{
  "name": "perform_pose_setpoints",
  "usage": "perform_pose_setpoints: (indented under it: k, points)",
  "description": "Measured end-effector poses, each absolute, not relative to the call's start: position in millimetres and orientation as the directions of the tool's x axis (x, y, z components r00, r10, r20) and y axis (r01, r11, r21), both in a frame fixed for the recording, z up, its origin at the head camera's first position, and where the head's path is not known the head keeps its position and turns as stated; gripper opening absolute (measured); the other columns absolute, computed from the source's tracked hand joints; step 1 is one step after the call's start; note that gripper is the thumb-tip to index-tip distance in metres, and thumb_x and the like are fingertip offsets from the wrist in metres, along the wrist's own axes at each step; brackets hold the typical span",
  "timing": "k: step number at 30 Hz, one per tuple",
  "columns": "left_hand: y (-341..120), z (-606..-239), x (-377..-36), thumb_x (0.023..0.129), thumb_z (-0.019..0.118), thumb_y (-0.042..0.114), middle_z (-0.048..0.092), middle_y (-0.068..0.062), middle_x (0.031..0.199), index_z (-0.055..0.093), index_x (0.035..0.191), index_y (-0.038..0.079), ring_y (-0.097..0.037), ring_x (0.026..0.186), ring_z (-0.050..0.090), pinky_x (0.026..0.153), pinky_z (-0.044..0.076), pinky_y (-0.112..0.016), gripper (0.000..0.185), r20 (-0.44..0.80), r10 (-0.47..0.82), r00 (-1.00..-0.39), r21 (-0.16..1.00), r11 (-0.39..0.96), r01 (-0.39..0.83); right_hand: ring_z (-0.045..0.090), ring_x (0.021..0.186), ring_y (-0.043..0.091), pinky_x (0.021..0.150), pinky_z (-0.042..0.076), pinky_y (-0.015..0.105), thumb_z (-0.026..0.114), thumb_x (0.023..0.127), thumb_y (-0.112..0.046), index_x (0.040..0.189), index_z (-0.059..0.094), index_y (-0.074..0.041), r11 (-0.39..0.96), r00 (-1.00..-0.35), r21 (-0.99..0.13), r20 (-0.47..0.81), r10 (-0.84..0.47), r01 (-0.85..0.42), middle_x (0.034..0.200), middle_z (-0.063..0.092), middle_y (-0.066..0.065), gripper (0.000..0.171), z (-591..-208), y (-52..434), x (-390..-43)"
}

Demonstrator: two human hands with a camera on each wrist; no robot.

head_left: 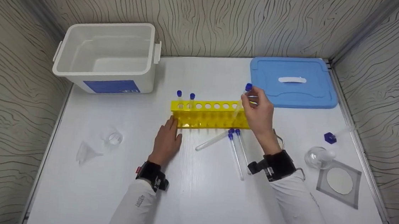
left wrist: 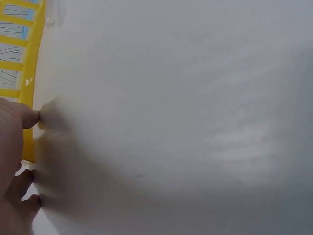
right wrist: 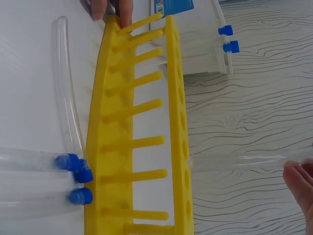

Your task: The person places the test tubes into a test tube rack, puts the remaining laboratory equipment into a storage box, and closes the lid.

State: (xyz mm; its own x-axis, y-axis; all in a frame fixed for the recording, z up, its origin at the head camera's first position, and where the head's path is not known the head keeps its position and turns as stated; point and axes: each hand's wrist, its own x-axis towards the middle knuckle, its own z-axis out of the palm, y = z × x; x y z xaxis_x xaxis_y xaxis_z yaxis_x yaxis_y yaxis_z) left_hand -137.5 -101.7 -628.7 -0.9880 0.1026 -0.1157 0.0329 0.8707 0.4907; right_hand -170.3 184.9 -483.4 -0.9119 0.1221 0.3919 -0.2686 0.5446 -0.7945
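I found the yellow rack (head_left: 209, 114) standing mid-tabletop, nearer the far edge, with my left hand (head_left: 167, 141) laid flat and open-fingered against its left end, evidently to brace it. My right hand (head_left: 258, 111) pinched a blue-capped tube (head_left: 239, 106) near its cap, tilted over a hole at the rack's right end. Three more tubes (head_left: 235, 148) lay just before the rack, within easy reach.
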Motion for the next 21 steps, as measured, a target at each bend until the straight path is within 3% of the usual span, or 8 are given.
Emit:
perform_pose_setpoints:
  k: [21]
  points:
    - [-101.3, -629.5, -137.1, 0.101, 0.052, 0.031, 0.022, -0.007, 0.167, 0.024, 0.158, 0.011, -0.028, 0.151, 0.03, 0.125, 0.025, -0.048, 0.067, -0.129, 0.099, -0.987, 0.487, 0.873, 0.024, 0.074, 0.098, 0.026, 0.086, 0.06, 0.031, 0.066, 0.095, -0.015, 0.119, 0.06, 0.004, 0.45, -0.892, -0.794, 0.452, -0.013, -0.409, 0.106, 0.071, 0.018, 0.031, -480.2, 127.1, -179.1]
